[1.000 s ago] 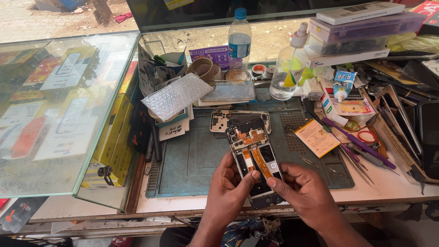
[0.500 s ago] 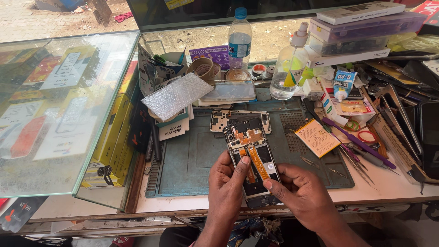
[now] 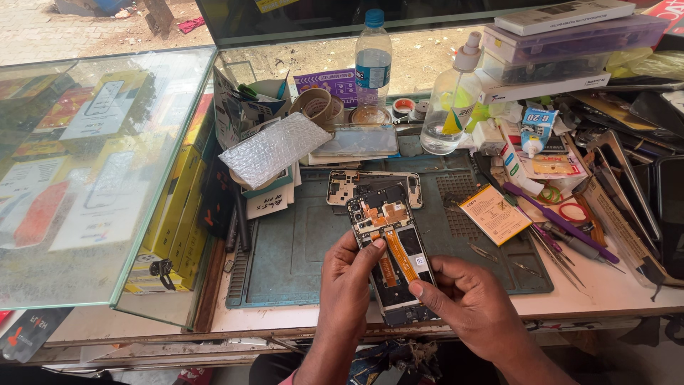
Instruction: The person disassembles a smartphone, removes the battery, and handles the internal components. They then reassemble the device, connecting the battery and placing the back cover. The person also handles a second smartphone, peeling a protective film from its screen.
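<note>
Your left hand [image 3: 347,274] and right hand [image 3: 467,299] rise from the near edge, palms inward, fingers clamped on the opened phone [image 3: 390,249]. It tilts above the green mat [image 3: 285,249] on the bench [image 3: 613,285], orange ribbon cable [image 3: 399,253] between your thumbs.

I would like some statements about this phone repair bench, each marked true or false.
1. Both hands hold the opened phone. True: the left hand grips its left edge and the right hand its right edge.
2. An orange flex cable runs along the inside of the phone. True.
3. The yellow battery sits inside the phone. False: it lies on the green work mat, to the phone's right.
4. The water bottle lies on its side. False: it stands upright at the back.
5. The purple pry tool is in the right hand. False: it lies on the bench.
</note>
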